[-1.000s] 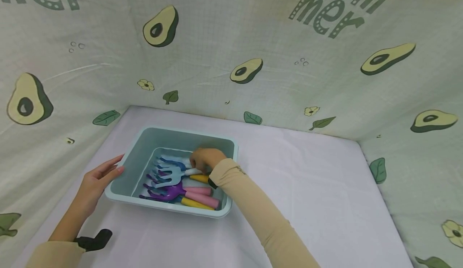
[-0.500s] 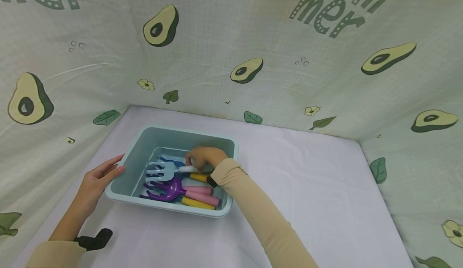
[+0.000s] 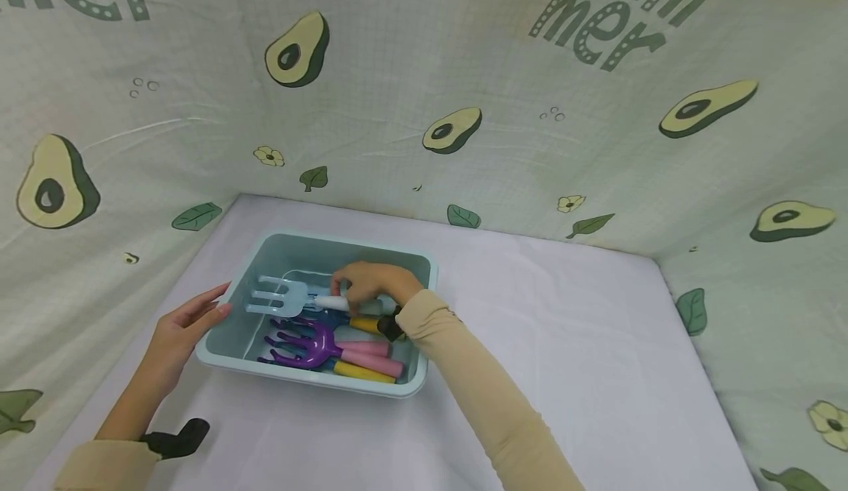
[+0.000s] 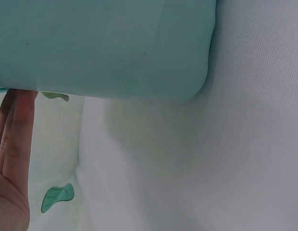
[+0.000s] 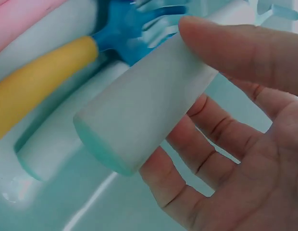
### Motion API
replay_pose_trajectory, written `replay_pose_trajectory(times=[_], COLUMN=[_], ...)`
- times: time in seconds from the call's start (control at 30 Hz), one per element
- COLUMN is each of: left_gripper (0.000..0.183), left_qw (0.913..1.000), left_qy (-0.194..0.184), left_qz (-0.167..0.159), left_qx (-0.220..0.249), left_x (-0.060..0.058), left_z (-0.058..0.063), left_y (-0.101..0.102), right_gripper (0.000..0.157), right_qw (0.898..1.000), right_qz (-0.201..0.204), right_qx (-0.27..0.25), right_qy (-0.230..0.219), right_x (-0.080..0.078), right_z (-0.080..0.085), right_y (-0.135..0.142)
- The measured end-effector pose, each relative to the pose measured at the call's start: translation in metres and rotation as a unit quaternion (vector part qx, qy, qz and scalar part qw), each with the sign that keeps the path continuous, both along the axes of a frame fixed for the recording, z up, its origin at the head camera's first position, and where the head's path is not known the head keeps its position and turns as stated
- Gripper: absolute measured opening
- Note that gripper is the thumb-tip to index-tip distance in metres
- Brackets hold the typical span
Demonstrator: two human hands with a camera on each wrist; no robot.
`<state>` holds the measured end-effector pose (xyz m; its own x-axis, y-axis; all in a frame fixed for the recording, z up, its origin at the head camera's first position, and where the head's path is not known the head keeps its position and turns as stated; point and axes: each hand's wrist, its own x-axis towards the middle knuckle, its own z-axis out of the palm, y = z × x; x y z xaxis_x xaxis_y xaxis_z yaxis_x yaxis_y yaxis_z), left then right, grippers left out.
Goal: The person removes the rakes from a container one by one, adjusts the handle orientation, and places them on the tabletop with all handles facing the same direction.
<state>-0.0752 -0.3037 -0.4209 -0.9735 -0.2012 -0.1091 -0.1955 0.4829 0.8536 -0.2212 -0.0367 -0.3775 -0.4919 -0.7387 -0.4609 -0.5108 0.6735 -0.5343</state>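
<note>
A light blue hand fork [image 3: 283, 299] with a white handle is lifted above other hand forks in a pale blue-green plastic bin [image 3: 313, 383]. My right hand [image 3: 376, 285] pinches its handle; in the right wrist view the thumb lies on one side of the white handle [image 5: 144, 96] and the fingers on the other. My left hand [image 3: 182, 336] touches the bin's left rim with fairly straight fingers. In the left wrist view those fingers [image 4: 19, 139] reach the bin wall [image 4: 115, 48]. Beneath lie a purple fork [image 3: 320, 347] with a pink handle and a blue fork [image 5: 122, 29] with a yellow handle.
Another white handle [image 5: 67, 130] lies on the bin floor in the right wrist view. A second yellow handle [image 3: 364, 372] is at the bin's front. The bin stands on a white-covered table [image 3: 563, 344], with an avocado-print cloth [image 3: 371, 64] hanging behind and at the sides.
My right hand has raised the light blue fork off the pile and moved it left and toward the back of the bin. The left hand has stayed at the rim.
</note>
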Motion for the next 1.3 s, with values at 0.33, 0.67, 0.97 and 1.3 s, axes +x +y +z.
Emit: replay_pose_trajectory(times=[0.33,0.67,0.97,1.3], left_gripper=[0.060,0.061,0.059,0.056], left_qw=[0.9998,0.9995,0.9997,0.9997], left_qy=[-0.011,-0.017,-0.016,-0.022], left_qz=[0.004,0.007,0.006,0.012], left_qx=[0.019,0.024,0.019,0.006], left_x=[0.000,0.000,-0.002,-0.003], left_z=[0.001,0.002,0.001,-0.009], left_y=[0.000,0.002,0.002,-0.005], right_gripper=[0.031,0.032,0.030,0.029], right_qw=[0.998,0.991,0.980,0.957], right_qz=[0.023,-0.019,-0.101,-0.192], right_qx=[-0.052,-0.133,-0.173,-0.218], right_qy=[-0.009,0.019,0.013,0.005], right_x=[0.008,0.026,0.052,0.079], right_z=[0.030,0.050,0.065,0.068], right_y=[0.012,0.036,0.065,0.104])
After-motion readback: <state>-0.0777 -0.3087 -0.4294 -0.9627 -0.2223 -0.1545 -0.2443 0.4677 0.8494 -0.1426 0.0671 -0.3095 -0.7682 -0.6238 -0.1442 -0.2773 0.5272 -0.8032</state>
